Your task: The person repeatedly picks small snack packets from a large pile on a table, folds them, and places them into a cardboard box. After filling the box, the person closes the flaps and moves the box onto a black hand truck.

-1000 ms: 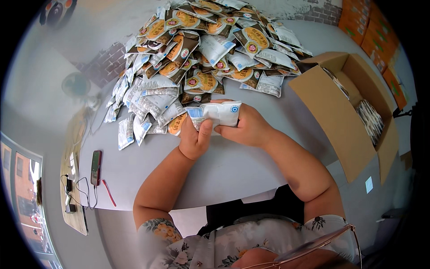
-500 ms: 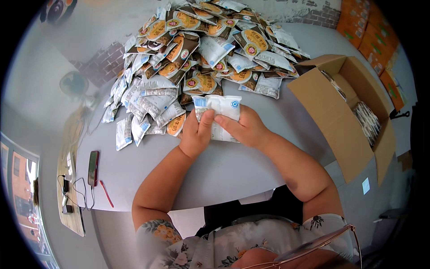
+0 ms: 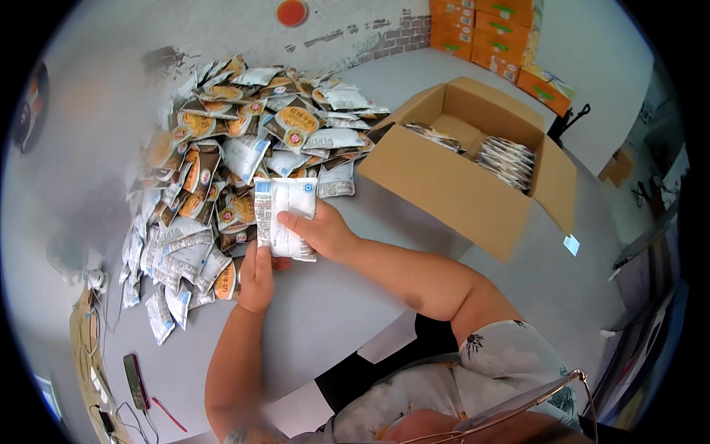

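Note:
A white milk pouch (image 3: 290, 194) with blue and grey printing stands upright between my hands, its printed back toward me. My right hand (image 3: 319, 231) grips its right side, thumb across the front and the other fingers hidden behind. At its lower left corner my left hand (image 3: 257, 280) closes on the edge, with some fingertips showing below and behind it. Just beyond lies a big heap of similar pouches (image 3: 194, 169), some with brown and orange fronts up, others white side up.
To the right, an open cardboard box (image 3: 436, 194) holds rows of pouches (image 3: 506, 163). Orange cartons (image 3: 503, 41) are stacked at the far right. A phone (image 3: 135, 381) on a cable and a thin red stick (image 3: 168, 414) lie on the grey table (image 3: 318, 333) at the near left.
My view has turned to the right, bringing more of the box into sight. The pouch is now more upright, and my left hand has slid down to its lower corner.

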Demonstrator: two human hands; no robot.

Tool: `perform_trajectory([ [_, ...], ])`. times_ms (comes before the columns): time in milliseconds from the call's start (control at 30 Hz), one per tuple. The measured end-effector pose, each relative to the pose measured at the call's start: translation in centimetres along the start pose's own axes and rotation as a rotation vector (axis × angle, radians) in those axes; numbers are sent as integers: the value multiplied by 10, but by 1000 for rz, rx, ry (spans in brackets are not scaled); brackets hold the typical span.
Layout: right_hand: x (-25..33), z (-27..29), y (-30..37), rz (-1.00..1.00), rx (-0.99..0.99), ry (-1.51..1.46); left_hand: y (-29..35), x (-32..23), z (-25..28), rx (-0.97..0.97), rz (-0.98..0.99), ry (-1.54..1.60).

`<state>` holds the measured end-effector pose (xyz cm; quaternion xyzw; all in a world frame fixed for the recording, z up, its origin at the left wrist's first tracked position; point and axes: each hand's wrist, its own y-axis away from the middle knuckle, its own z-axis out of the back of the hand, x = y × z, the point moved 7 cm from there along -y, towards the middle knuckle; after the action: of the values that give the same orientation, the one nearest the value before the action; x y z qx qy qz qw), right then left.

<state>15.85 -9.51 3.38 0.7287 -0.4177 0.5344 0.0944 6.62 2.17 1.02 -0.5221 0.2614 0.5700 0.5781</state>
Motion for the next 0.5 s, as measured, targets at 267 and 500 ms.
perform_trajectory([
  [267,1,15,7,-43,-267,-126,-6,9,2,5,-37,117],
  [500,31,16,32,-77,-340,-430,-9,12,-1,16,60,50],
])
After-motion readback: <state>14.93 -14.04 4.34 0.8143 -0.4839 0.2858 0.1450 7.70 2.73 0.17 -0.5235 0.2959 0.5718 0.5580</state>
